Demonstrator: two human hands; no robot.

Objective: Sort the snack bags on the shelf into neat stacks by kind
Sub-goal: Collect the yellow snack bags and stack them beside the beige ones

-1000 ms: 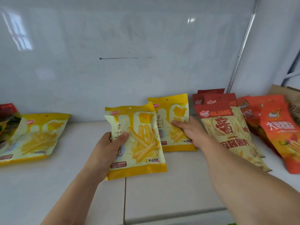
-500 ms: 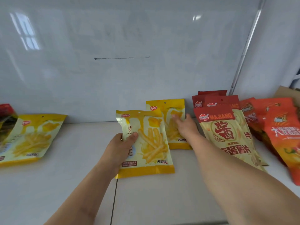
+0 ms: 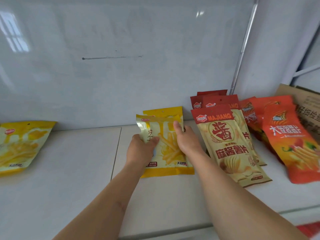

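1. The yellow fries bag lies face up near the middle of the white shelf, set on top of a second yellow fries bag, of which only the top edge shows behind it. Putting one on the other appears to be the start of a stack of this kind.
2. The left hand pinches the upper bag at its left side, thumb on the printed face and fingers hidden beneath, likely to steer it square over the one below.
3. The right hand rests on the bag's right upper part with the thumb laid flat on the front; its fingers reach round the right edge out of sight, so whether they grip or only steady cannot be told.
4. Just right of this pair lies an overlapped stack of MAJIANG chip bags, red-topped and beige, fanned rather than squared.
5. Further right, the orange snack bags lie in a loose overlapping pile, close against a cardboard box.
6. Well apart at the far left, another yellow fries bag lies alone; by the task it probably belongs on the stack under the hands.
7. Behind everything stands a glossy white back wall.
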